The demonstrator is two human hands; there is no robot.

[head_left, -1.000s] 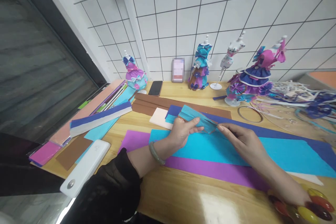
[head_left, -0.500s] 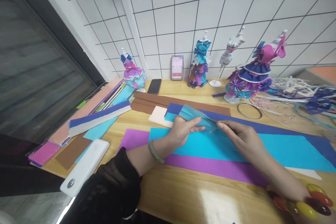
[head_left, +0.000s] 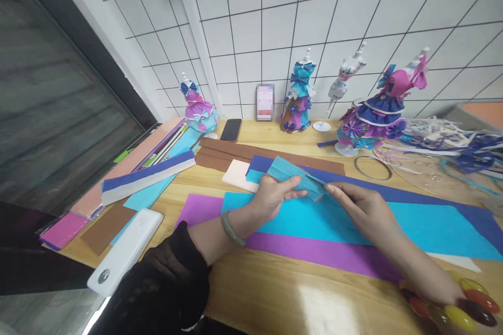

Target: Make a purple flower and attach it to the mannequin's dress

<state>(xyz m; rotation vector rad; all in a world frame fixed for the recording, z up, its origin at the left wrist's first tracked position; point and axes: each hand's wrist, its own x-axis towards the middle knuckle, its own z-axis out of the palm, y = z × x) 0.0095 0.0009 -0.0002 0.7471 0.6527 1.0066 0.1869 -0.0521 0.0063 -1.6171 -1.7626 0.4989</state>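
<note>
A small folded piece of teal crepe paper (head_left: 283, 168), with brown showing along its edge, is held above the table between both hands. My left hand (head_left: 275, 196) grips its left part, thumb on top and fingers beneath. At its right corner, my right hand (head_left: 356, 204) pinches the edge between thumb and forefinger. Beneath the hands lie a wide turquoise paper strip (head_left: 424, 225), a purple strip (head_left: 322, 254) and a dark blue strip (head_left: 412, 192), overlapping one another.
Brown paper strips (head_left: 271, 153) lie behind the hands. Dressed mini mannequins (head_left: 302, 97) and a phone (head_left: 265, 102) stand along the tiled wall. A white power bank (head_left: 126, 251) sits at the left table edge. Tangled ribbons (head_left: 463, 141) and a metal ring (head_left: 373, 167) are at right.
The teal paper's lower right part now lies flatter and shows more of its surface. Both hands keep nearly the same place and grip.
</note>
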